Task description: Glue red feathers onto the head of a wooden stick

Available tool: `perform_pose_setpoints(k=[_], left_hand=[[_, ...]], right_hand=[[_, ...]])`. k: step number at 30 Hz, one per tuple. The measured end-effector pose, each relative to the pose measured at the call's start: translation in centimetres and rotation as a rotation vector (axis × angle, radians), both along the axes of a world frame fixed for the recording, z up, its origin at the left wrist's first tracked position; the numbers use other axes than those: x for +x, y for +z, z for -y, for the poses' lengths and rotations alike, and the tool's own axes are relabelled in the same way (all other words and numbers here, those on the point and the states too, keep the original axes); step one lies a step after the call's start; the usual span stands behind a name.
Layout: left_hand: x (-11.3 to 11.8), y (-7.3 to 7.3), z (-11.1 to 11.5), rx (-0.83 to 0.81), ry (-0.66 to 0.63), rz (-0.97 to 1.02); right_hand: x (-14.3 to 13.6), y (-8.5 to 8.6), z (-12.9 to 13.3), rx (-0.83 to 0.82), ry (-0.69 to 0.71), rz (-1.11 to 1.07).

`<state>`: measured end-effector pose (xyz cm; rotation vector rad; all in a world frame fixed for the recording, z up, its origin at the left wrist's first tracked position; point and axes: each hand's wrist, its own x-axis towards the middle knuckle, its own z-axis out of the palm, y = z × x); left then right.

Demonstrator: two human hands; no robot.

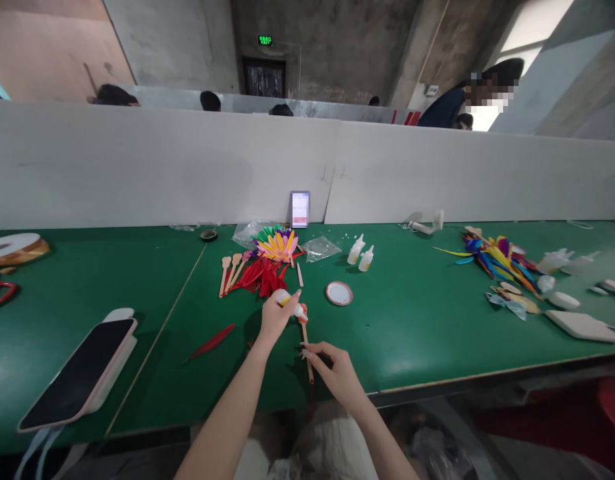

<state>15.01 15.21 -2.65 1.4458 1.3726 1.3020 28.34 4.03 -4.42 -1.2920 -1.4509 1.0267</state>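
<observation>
My left hand (276, 320) is wrapped round a white glue bottle (296, 309), tilted with its nozzle down at the reddish head of a wooden stick (307, 343). My right hand (330, 363) pinches the lower part of that stick between thumb and fingers. Behind my left hand lie red feathers (265, 277) and a fan of pink, yellow, green and purple feathers (277, 245). Several wooden sticks (227, 275) are beside them. A single red feather (212, 343) rests to the left of my left hand.
A round white lid (339, 293) and two glue bottles (356, 249) stand right of centre. A phone (300, 209) leans on the white partition (187, 167). At left are a large black-screened device (80, 373) and a ribbon roll (17, 248); at right, colourful feathers (502, 260).
</observation>
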Motion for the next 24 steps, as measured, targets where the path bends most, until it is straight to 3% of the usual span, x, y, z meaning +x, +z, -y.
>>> perform_pose_setpoints(k=[5,11,18,24], left_hand=[[-0.1,-0.11,-0.08,0.043,0.051,-0.023],[-0.05,-0.16,-0.07,0.032,0.025,-0.029],[-0.37,-0.07,-0.25,0.037,0.107,-0.021],[-0.35,-0.24,-0.18,-0.003,0.022,-0.025]], right_hand=[[0.03,0.05,-0.02,-0.008,0.007,0.003],[0.01,0.17,0.03,-0.003,0.002,0.002],[-0.05,0.21,-0.01,-0.007,0.004,-0.006],[-0.02,0.26,0.01,-0.013,0.008,-0.014]])
